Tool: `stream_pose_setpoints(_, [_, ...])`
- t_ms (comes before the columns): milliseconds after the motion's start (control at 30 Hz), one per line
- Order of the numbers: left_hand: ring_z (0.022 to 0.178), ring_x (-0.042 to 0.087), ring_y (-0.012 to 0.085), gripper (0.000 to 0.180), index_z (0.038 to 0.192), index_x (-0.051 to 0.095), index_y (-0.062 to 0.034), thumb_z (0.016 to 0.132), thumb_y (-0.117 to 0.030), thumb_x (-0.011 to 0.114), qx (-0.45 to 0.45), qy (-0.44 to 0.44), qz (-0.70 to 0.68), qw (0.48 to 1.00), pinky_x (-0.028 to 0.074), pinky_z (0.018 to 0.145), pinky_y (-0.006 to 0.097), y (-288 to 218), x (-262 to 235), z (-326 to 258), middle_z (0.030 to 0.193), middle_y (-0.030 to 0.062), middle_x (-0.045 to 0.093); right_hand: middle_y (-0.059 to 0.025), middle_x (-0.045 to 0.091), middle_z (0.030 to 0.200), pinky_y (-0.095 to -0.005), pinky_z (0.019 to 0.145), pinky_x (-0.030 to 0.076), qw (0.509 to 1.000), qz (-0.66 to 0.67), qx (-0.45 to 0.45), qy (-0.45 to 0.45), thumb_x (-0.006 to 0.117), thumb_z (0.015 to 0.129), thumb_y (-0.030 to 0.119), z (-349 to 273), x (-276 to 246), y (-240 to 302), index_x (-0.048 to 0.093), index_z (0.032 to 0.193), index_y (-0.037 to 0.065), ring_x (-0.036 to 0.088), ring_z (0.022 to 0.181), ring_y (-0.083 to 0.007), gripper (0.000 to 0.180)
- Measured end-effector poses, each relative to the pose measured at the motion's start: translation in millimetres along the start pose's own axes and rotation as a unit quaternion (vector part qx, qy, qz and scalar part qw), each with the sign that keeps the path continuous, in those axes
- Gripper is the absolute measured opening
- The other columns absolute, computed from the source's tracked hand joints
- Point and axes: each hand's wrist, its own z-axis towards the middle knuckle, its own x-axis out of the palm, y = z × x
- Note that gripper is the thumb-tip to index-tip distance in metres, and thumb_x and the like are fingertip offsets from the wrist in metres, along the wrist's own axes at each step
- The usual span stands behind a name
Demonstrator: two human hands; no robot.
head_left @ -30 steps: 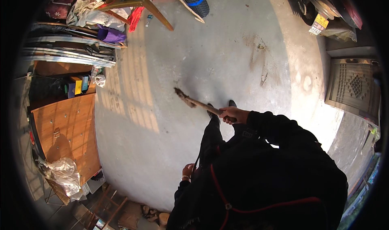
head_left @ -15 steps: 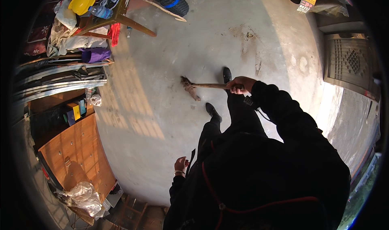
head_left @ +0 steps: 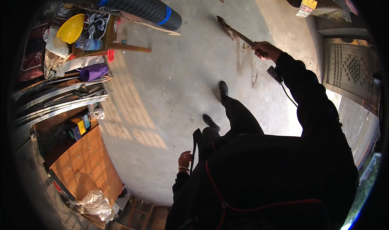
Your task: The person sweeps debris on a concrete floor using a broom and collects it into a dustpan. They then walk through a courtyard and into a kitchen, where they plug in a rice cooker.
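My right hand (head_left: 265, 51) is closed round the wooden handle of a short broom (head_left: 244, 38), held out ahead on a stretched right arm. The broom slants up and left, and its dark brown head meets the grey floor (head_left: 178, 88) near a dusty patch with bits of debris (head_left: 245, 47), which it partly covers. Low beside my body, my left hand (head_left: 185, 159) has its fingers curled in; whether anything is inside them is hidden. A black strap (head_left: 197, 139) hangs right next to it. From my right sleeve dangles a small black device (head_left: 274, 74) on a cord.
A mesh roll (head_left: 142, 9) with blue bands juts in at upper left, above a wooden stand (head_left: 129, 47) bearing a yellow bowl (head_left: 71, 28) and a bottle (head_left: 89, 44). Metal strips (head_left: 65, 104) and an orange-brown cabinet (head_left: 89, 161) line the left. At right leans a patterned panel (head_left: 350, 64).
My right hand has carried the broom forward and right, from near my feet to the dusty patch. The view has shifted, bringing more of the mesh roll in. My left hand stays low.
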Motion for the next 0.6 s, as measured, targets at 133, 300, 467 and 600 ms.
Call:
stream_pose_setpoints(133, [0.057,0.056,0.0143,0.030,0.095,0.055,0.0027,0.079,-0.023,0.052,-0.088,0.009,-0.013,0.996,0.046,0.053,0.026,-27.3,-3.6,6.3,0.065,0.0072,0.059,-0.0032,0.043,0.053,-0.0226,0.030,0.033,0.998,0.041,-0.018,0.044,0.052,0.078,0.004,-29.3,52.5,-34.3,0.044,0.085,0.007,0.041,0.037,-0.0092,0.011])
stream_pose_setpoints(300, [0.058,0.056,0.0149,0.028,0.088,0.054,0.0022,0.079,-0.024,0.051,-0.101,0.037,0.002,0.994,0.046,0.049,0.026,-50.7,-19.4,16.4,0.066,0.0061,0.057,-0.0025,0.044,0.056,-0.0183,0.029,0.034,0.976,0.123,0.045,0.175,0.050,0.079,0.004,-25.0,131.8,-60.8,0.043,0.086,0.005,0.041,0.037,-0.0068,0.010])
stream_pose_setpoints(467, [0.078,0.056,0.0287,0.025,0.085,0.060,-0.0127,0.079,-0.033,0.047,0.058,0.077,0.285,0.954,0.045,0.065,0.036,-37.2,-56.5,63.8,0.085,0.0074,0.060,-0.0033,0.047,0.056,-0.0176,0.032,0.035,0.964,0.114,0.155,0.183,0.051,0.079,0.008,31.5,189.2,-58.8,0.048,0.079,0.003,0.043,0.039,-0.0071,0.005])
stream_pose_setpoints(600, [0.082,0.056,0.0273,0.026,0.093,0.058,-0.0095,0.078,-0.029,0.050,0.055,0.037,0.190,0.980,0.046,0.069,0.037,-8.1,-101.4,142.3,0.089,0.0115,0.060,-0.0052,0.048,0.056,-0.0175,0.031,0.034,0.954,0.190,0.178,0.151,0.052,0.078,0.009,46.4,143.2,-20.4,0.049,0.075,0.001,0.043,0.039,-0.0079,0.010])
